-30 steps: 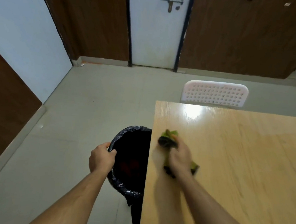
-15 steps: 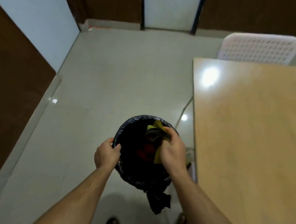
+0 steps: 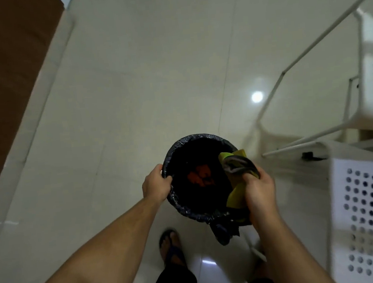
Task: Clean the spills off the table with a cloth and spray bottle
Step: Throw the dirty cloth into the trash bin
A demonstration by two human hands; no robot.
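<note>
Cloth [image 3: 235,171], yellow-green with a darker, soiled-looking fold, sits bunched over the right side of the bin's [image 3: 198,176] opening, partly inside its rim. The right hand [image 3: 257,191] grips it from the near side, fingers curled round the fabric, wrist bent down over the bin's edge and forearm reaching in from below. The left hand [image 3: 156,184] holds the opposite rim where the black liner [image 3: 222,231] folds over, fingers hooked onto the edge, arm stretched forward as if steadying the bin. Something orange [image 3: 199,175] lies at the bottom of the bin. Neither the tabletop's surface nor any spray bottle is in view, so whether the spills are gone cannot be told; judging by the cloth held over the bin, the wiping seems at least partly done and what it picked up is being emptied out. A white perforated chair [image 3: 369,203] stands to the right on the tiled floor [image 3: 152,76].
</note>
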